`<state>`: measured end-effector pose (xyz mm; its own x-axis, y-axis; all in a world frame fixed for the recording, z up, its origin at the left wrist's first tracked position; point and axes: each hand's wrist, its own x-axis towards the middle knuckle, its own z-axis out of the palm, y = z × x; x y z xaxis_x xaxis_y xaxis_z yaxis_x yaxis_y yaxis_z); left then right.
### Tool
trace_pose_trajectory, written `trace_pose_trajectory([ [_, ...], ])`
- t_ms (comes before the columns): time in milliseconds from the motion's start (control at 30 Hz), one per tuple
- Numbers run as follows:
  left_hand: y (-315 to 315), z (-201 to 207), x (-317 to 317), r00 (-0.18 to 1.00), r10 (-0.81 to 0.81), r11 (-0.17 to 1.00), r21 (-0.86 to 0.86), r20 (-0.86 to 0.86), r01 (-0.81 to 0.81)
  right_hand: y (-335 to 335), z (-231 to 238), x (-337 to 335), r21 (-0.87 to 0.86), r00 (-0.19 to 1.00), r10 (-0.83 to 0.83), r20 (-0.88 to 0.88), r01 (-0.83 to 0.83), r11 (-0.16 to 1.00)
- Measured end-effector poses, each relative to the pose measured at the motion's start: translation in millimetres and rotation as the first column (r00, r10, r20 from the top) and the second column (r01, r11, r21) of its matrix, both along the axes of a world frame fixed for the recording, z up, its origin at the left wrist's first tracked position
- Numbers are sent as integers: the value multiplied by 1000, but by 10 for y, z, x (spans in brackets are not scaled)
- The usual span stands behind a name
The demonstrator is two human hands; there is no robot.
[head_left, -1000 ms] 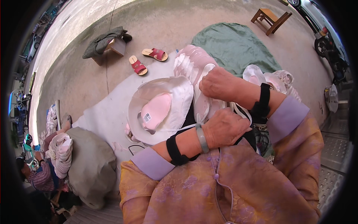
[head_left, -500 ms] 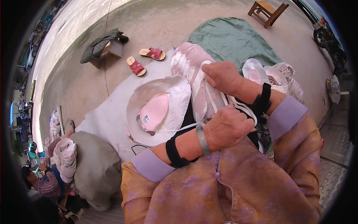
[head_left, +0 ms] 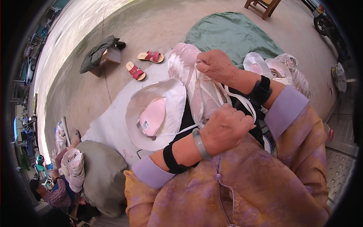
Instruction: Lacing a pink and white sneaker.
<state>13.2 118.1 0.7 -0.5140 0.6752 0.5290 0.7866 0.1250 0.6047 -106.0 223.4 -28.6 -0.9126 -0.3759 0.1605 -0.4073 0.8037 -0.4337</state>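
Note:
A pink-and-white shoe upper [head_left: 202,92], one of several nested in a row, lies on the black cloth over my lap. My right hand [head_left: 216,65] is closed in a pinch on the white shoelace at its eyelets. Closer to me, my left hand [head_left: 227,126] is curled shut beside the upper; a white lace [head_left: 247,106] loops near its knuckles, but what the fingers grip is hidden. Left of the upper sits a white bowl-shaped fabric piece [head_left: 174,90] with a pink shoe part [head_left: 155,113] bearing a small label inside. A lace end stretches across it toward my left wrist.
More nested uppers [head_left: 281,70] lie at the right, near a green cloth [head_left: 230,34]. Red slippers [head_left: 135,71] and a cloth-draped stool [head_left: 109,56] stand ahead left. A grey covered bundle [head_left: 102,170] and a seated person [head_left: 56,195] are at the lower left.
My right hand has shifted slightly left and away from me with the lace. The whole view has tilted a little; my left hand stays closed near the same spot.

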Motion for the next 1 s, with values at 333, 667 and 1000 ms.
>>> trace_pose_trajectory([
  [333, 11, -31, 28, 994, -16, 1000, -3, 106, 16, 318, -76, 284, 96, 989, 131, 63, -137, 986],
  [667, -6, -34, 43, 991, 4, 1000, -9, 132, -3, 504, -455, 358, -191, 1000, -26, 9, 27, 981],
  [1000, 68, -82, 64, 985, 6, 1000, 9, 171, -8, 486, -490, 263, -654, 848, 195, 493, 213, 726],
])
